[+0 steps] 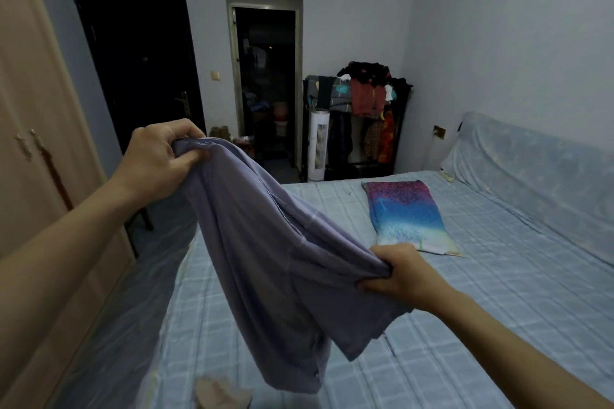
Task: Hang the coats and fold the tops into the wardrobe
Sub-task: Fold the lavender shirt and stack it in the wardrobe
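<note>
The lilac top (265,259) hangs in the air between both hands, over the near-left edge of the bed (465,325). The left hand (156,159) clutches one bunched edge up high, and the right hand (402,272) grips another lower down. It looks light and limp, so I'd take it by the shoulders or hem corners to spread it flat. The bed has open room this side of the pillow (408,212). The wardrobe (36,143) stands close on the left, doors closed.
</note>
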A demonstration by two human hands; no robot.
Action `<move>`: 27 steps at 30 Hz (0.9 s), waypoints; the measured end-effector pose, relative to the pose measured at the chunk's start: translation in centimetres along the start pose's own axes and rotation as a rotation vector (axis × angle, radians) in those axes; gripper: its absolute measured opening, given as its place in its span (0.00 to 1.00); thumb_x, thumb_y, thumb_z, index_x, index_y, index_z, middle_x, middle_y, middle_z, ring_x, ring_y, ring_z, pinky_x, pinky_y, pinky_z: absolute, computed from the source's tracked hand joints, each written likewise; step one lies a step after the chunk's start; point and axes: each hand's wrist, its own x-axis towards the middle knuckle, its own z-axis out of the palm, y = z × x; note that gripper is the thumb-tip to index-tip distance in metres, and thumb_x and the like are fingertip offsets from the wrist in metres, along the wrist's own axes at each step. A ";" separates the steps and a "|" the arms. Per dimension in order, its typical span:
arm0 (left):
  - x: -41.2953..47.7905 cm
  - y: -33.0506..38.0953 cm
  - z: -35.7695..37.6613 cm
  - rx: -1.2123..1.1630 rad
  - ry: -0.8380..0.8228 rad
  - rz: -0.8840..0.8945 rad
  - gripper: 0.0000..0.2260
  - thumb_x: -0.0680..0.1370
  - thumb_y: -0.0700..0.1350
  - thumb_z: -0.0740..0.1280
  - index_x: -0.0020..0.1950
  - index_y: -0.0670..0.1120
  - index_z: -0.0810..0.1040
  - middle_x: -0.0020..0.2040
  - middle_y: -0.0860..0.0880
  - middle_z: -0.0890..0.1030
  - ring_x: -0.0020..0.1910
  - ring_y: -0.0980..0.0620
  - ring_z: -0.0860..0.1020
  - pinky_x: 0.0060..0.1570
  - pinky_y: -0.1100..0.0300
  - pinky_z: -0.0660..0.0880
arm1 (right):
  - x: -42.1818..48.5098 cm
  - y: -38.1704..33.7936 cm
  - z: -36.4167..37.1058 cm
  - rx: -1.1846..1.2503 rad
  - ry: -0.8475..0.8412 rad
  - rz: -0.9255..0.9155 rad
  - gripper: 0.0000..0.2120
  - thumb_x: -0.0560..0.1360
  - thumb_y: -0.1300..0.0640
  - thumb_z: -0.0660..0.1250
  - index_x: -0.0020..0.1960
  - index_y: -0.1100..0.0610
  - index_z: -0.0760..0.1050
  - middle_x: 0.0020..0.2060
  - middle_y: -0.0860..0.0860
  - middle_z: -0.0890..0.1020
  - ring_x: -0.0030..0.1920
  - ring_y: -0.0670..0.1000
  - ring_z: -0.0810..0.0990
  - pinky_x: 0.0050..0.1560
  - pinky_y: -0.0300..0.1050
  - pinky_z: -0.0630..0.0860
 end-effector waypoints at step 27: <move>6.3 -2.5 22.3 -0.137 -0.008 -0.105 0.04 0.77 0.38 0.69 0.46 0.46 0.79 0.39 0.47 0.80 0.38 0.55 0.77 0.37 0.64 0.72 | 3.6 20.2 0.2 -0.198 0.297 0.559 0.13 0.60 0.66 0.59 0.40 0.57 0.78 0.36 0.56 0.79 0.39 0.59 0.76 0.39 0.43 0.63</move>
